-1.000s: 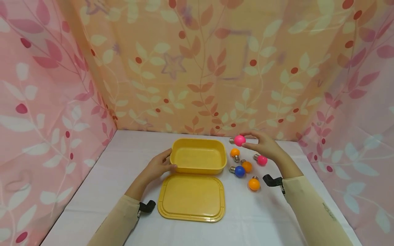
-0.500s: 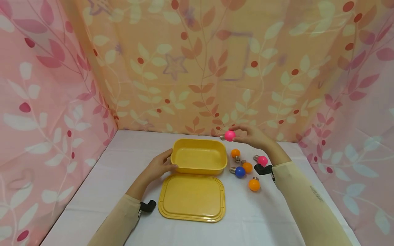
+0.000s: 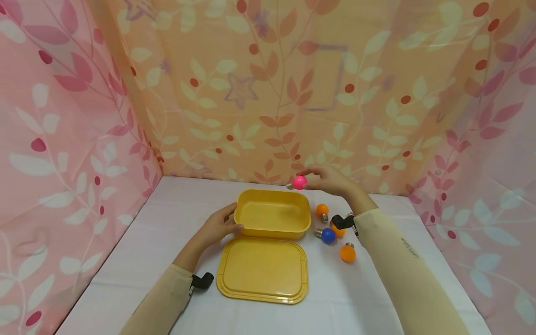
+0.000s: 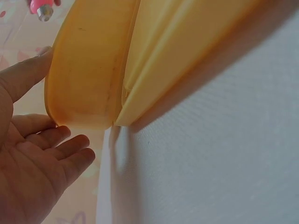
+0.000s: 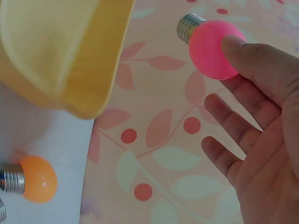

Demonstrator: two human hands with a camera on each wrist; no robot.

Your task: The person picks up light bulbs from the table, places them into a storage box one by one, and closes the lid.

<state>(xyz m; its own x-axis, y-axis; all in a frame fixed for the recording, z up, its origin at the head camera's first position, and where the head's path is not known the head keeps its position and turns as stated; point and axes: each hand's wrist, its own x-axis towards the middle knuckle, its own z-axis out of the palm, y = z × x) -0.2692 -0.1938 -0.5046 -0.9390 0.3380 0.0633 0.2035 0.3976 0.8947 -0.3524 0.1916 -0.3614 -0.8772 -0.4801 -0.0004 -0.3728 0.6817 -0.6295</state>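
A yellow plastic box (image 3: 272, 232) stands uncovered on the table, with nothing inside. At its left end, my left hand (image 3: 215, 227) holds the corner; in the left wrist view the thumb touches the rim and the index finger the wall (image 4: 86, 65), while the other fingers stick out loosely. My right hand (image 3: 332, 181) pinches a pink light bulb (image 3: 299, 182) by its globe, above the box's back right edge. The bulb's metal screw base (image 5: 189, 28) points away from the fingers. The yellow lid (image 3: 263, 270) lies flat before the box.
Right of the box lie orange bulbs (image 3: 322, 210) and a blue bulb (image 3: 328, 236). The right forearm mostly hides another pink bulb. White cloth (image 3: 176, 209) covers the table, and patterned curtains (image 3: 201, 116) enclose the back and sides.
My right hand has moved left and slightly upward with the pink bulb, from above the loose bulbs to the box's back right edge. The left hand stays at the box.
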